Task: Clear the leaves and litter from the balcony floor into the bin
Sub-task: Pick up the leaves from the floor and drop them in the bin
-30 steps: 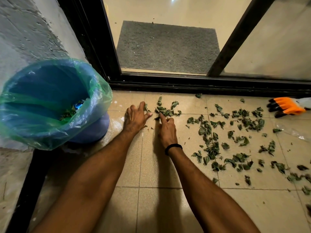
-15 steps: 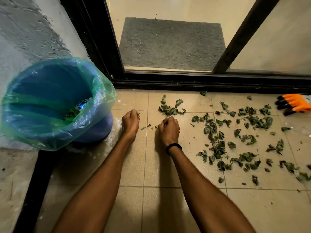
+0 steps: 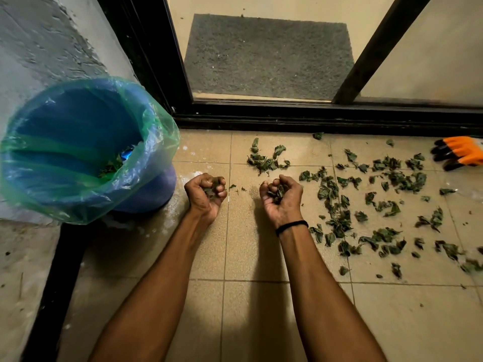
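Note:
Green leaves [image 3: 337, 220] lie scattered over the beige balcony tiles, mostly to the right, with a small clump [image 3: 265, 160] near the door track. My left hand [image 3: 205, 194] is turned palm up, fingers curled around a pinch of leaves. Palm up as well, my right hand [image 3: 281, 198] holds a small bunch of leaves; a black band circles its wrist. The blue bin [image 3: 78, 150], lined with a green plastic bag, stands at the left, a hand's width from my left hand. Some leaves and a blue scrap lie inside it.
A black sliding-door track [image 3: 313, 118] runs along the far edge of the tiles, with a grey doormat [image 3: 269, 56] behind the glass. An orange and black glove [image 3: 460, 152] lies at the far right. A black strip [image 3: 52, 288] borders the rough wall on the left.
Both hands pinched leaves off the tiles, drew back toward me and turned palm up, each closed on leaves. The view has shifted slightly left.

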A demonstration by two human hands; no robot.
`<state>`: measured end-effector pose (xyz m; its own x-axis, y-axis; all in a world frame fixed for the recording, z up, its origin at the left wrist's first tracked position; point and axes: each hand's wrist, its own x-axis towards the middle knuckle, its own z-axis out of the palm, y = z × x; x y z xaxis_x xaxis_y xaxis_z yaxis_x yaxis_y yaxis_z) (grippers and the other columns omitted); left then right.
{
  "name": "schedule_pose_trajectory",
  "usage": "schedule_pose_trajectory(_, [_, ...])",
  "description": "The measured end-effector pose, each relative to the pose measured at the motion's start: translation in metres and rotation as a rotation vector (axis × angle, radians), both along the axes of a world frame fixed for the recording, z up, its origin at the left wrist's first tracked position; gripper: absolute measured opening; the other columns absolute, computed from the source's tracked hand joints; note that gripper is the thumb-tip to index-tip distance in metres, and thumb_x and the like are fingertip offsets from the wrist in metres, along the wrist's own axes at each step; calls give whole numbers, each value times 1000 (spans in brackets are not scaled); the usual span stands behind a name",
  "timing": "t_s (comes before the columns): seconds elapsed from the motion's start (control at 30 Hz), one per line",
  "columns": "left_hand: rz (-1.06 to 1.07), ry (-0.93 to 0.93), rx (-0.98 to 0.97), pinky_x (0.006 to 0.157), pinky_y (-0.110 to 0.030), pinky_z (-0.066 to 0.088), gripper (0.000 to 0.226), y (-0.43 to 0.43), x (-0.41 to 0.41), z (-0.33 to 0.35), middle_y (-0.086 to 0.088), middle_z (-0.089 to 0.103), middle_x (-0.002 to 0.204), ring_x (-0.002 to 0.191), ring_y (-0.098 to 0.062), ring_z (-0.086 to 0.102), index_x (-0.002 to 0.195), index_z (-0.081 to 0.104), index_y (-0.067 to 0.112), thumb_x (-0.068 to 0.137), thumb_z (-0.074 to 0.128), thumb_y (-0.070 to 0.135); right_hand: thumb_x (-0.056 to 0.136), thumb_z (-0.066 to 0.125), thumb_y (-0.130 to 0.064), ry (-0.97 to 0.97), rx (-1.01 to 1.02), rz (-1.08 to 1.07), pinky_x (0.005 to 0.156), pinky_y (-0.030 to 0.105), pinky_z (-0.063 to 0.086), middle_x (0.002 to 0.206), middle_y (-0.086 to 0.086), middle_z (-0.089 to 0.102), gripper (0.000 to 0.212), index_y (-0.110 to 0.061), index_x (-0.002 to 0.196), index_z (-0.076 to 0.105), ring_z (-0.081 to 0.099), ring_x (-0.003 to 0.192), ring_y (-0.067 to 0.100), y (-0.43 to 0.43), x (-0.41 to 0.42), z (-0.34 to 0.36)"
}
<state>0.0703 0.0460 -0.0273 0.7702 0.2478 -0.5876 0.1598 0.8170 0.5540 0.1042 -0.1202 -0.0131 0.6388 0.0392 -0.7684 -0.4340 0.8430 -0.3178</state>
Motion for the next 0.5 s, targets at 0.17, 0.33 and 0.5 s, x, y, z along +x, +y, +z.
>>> schedule_pose_trajectory(0.17, [-21, 118, 60, 42, -18, 30, 20, 9, 0, 2, -6, 53, 68, 50, -12, 40, 75, 55, 13, 91, 46, 20, 96, 60, -11, -21, -212, 258, 50, 18, 50, 73, 4, 56, 11, -1, 100, 62, 53, 60, 11, 12, 1, -11])
schedule_pose_trajectory(0.33, [-299, 311, 1135, 56, -23, 45, 26, 10, -12, -21, 2, 66, 83, 71, -15, 62, 96, 67, 20, 100, 56, 42, 91, 70, -23, -350, -1175, 757, 91, 23, 50, 99, -3, 70, 20, -11, 107, 74, 62, 95, 10, 27, -3, -24])
schedule_pose_trajectory(0.5, [-533, 143, 1669, 77, -36, 55, 37, 6, -29, -34, -7, 72, 111, 96, -25, 67, 126, 60, 24, 97, 59, 47, 93, 65, -15, -614, -1573, 891, 79, 14, 36, 103, 8, 63, 19, -9, 108, 74, 57, 96, 19, 36, -20, -44])
